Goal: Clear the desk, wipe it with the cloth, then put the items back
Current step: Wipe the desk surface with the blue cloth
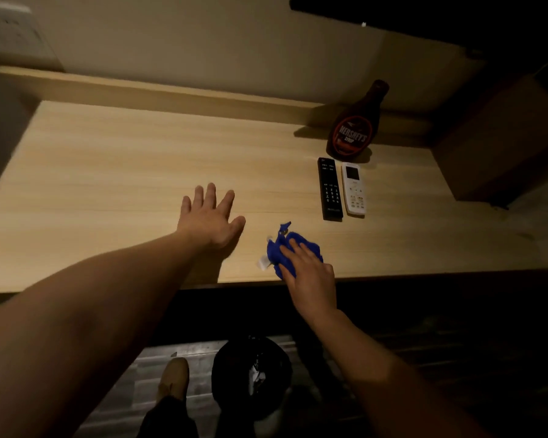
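On the light wooden desk [108, 184] my left hand [211, 218] lies flat, palm down, fingers spread, holding nothing. My right hand [307, 273] rests on a crumpled blue cloth [282, 248] near the desk's front edge, its fingers over the cloth. A small white tag sticks out at the cloth's left side. Beyond the cloth, at the right, lie a black remote [329, 188] and a white remote [354, 188] side by side. A brown chocolate syrup bottle [356, 124] stands upright behind them, by the back ledge.
A raised wooden ledge [171, 96] runs along the wall at the desk's back. A brown box-like block [500, 134] sits at the right end. Below the front edge stand a black-lined bin [250, 374] and my foot [173, 377] on the floor.
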### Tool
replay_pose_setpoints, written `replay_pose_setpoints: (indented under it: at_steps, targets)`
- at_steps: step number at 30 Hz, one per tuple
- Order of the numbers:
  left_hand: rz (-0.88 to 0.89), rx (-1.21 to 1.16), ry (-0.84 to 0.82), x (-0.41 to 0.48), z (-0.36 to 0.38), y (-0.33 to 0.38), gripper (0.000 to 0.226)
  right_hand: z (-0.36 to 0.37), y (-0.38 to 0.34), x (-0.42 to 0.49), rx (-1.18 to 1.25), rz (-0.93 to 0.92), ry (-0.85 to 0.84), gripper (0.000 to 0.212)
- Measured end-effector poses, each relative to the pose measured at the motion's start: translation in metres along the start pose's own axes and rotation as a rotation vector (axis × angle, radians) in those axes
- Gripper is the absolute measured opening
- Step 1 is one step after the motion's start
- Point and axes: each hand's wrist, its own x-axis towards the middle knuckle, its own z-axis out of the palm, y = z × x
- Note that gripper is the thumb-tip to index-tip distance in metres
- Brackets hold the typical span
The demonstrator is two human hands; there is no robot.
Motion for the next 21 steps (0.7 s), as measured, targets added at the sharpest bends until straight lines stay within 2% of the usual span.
replay_pose_setpoints:
  at_steps: [3, 5, 7, 10, 12, 14, 18, 21]
  targets:
    - [0.018, -0.231, 0.03, -0.051, -0.022, 0.014, 0.074, -0.026, -0.014, -0.012, 0.055, 0.027, -0.098, 0.041]
    - [-0.075, -0.555, -0.008, -0.093, -0.032, 0.029, 0.06, -0.049, -0.035, -0.017, 0.042, -0.023, -0.166, 0.038]
    - [-0.184, -0.913, -0.098, -0.124, -0.046, 0.037, 0.048, -0.072, -0.063, -0.023, -0.001, -0.113, -0.131, 0.041]
    - [-0.287, -1.548, -0.205, -0.155, -0.072, 0.029, 0.045, -0.103, -0.109, -0.024, -0.032, -0.206, -0.077, 0.043]
    - [-0.309, -1.786, -0.197, -0.165, -0.089, 0.016, 0.039, -0.115, -0.134, -0.019, -0.046, -0.276, -0.084, 0.047]
    - [-0.304, -1.85, -0.181, -0.168, -0.104, 0.0, 0.038, -0.122, -0.158, -0.009, -0.025, -0.338, -0.09, 0.055]
    - [-0.264, -1.849, -0.239, -0.16, -0.128, -0.04, 0.043, -0.126, -0.204, 0.016, 0.006, -0.466, -0.148, 0.091]
    - [-0.273, -1.841, -0.192, -0.143, -0.139, -0.074, 0.032, -0.126, -0.242, 0.041, -0.001, -0.537, -0.179, 0.1]
